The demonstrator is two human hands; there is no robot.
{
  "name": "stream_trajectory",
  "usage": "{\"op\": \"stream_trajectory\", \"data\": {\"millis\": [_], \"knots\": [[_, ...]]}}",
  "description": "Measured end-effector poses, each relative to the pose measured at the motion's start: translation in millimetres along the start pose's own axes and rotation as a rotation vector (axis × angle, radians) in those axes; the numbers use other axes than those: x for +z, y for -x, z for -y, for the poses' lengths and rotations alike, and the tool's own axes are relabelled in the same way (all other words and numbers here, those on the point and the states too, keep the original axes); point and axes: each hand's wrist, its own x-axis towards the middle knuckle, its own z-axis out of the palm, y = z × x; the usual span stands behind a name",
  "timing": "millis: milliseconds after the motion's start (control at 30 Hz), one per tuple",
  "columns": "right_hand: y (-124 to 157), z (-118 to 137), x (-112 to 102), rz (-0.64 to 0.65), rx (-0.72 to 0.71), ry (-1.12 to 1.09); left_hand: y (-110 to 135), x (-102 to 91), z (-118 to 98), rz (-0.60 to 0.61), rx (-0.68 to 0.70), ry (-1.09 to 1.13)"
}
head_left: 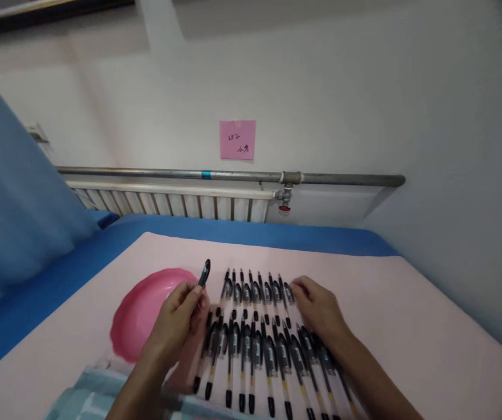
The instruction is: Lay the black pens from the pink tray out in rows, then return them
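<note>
My left hand (181, 312) is closed around a pen (205, 272), held near the pink dish with its black capped end pointing up; the lower part is hidden by my fingers. At the right end of the upper row, my right hand (320, 303) has its fingers curled together, with the fingertips against a black pen cap (289, 293) on the table. Uncapped black pens (270, 297) lie side by side in two rows, each with a clear-and-black cap beside it. The right forearm covers part of the lower row (257, 350).
A pink scalloped dish (122, 318) sits left of the pens. Pale pink cloth (408, 326) covers the blue surface (251, 229). A blue curtain (18, 186) hangs at left. Behind are a radiator (189, 204), a pipe (347, 179) and a pink note (237, 140) on the wall.
</note>
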Motion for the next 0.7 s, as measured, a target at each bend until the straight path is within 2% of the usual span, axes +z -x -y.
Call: {"op": "stream_trajectory", "data": {"millis": [67,133,233,367,467,600,700], "knots": [[11.6,23.0,2.6,0.05,0.0,-0.193,8.7,18.6,3.0,0.13,-0.04,0.239],[24.7,45.3,8.8,0.188,0.037,-0.372,16.0,34.3,6.5,0.222,-0.106,0.427],[42.2,67.2,20.5,0.332,0.05,-0.595,25.3,51.5,10.4,0.257,-0.185,0.533],[55.4,75.5,31.4,0.256,0.092,-0.681,36.3,67.3,13.8,0.267,-0.235,0.53],[60.2,76.9,37.2,0.212,0.175,-0.759,42.4,77.2,18.4,0.23,-0.264,0.502],[66.5,77.5,47.7,0.175,0.209,-0.855,46.6,86.8,25.0,0.065,-0.28,0.512],[69.7,76.2,54.5,0.138,0.228,-0.849,49.1,91.0,24.0,-0.012,-0.246,0.453]]}}
